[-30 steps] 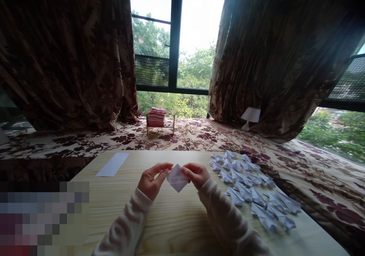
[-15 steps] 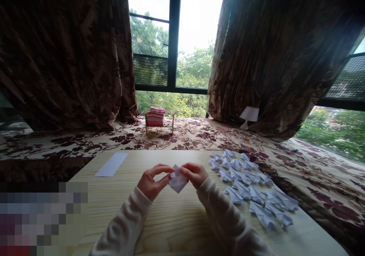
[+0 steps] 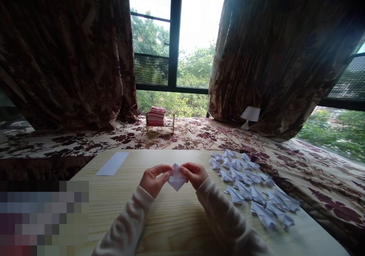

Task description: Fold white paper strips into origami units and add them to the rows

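Observation:
Between my two hands a small folded piece of white paper is held up above the table, diamond-shaped with one corner pointing down. My left hand pinches its left edge between thumb and forefinger. On the opposite edge, my right hand closes thumb and fingers on the paper. To the right lie several folded white paper pieces, pointed and loosely set out in rows. A flat white paper strip rests at the table's far left.
The pale wooden table reaches up to a ledge with floral cloth. On that ledge stand a small rack with striped folded cloths and a white lamp. Dark patterned curtains flank the window.
The folded paper now faces me more squarely, its top corner standing up between the fingers. My left thumb and forefinger have shifted slightly on its edge. The view has moved very little.

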### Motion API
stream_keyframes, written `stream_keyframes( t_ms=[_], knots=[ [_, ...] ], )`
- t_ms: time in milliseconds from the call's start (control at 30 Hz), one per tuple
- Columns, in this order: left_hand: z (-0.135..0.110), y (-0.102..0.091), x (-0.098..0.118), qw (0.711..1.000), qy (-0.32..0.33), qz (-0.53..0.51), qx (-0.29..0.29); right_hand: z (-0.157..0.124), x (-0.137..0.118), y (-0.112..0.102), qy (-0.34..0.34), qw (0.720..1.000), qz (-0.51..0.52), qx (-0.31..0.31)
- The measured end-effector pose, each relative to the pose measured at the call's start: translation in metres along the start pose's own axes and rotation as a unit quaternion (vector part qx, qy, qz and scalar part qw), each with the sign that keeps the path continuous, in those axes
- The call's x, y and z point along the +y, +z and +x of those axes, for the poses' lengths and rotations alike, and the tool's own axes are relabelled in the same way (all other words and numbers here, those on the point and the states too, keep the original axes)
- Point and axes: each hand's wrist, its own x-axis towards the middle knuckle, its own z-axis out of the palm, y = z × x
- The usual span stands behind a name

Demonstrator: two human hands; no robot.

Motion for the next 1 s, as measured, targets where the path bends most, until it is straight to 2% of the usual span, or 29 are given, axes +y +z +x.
stream_keyframes(
  t_ms=[167,333,500,667,1000],
  knots=[
    [-0.0007,0.0042,-0.0019,0.997,-0.032,-0.062,0.021,-0.0013,0.0,0.0026,-0.002,1.0,-0.006,0.003],
    [0.0003,0.0024,-0.0033,0.999,-0.012,-0.02,0.038,-0.0014,0.001,0.005,0.001,1.0,-0.001,0.008],
    [0.0009,-0.0006,-0.0033,1.0,0.008,0.011,0.006,-0.0001,0.0016,0.004,0.008,1.0,0.007,0.018],
    [0.0015,-0.0005,-0.005,1.0,0.023,0.015,0.014,-0.0006,0.0017,0.0051,0.011,1.0,0.012,0.02],
    [0.0026,0.0021,-0.0044,0.999,-0.021,-0.035,0.026,-0.0017,-0.0004,0.0087,0.002,0.999,0.015,0.028]
  ],
)
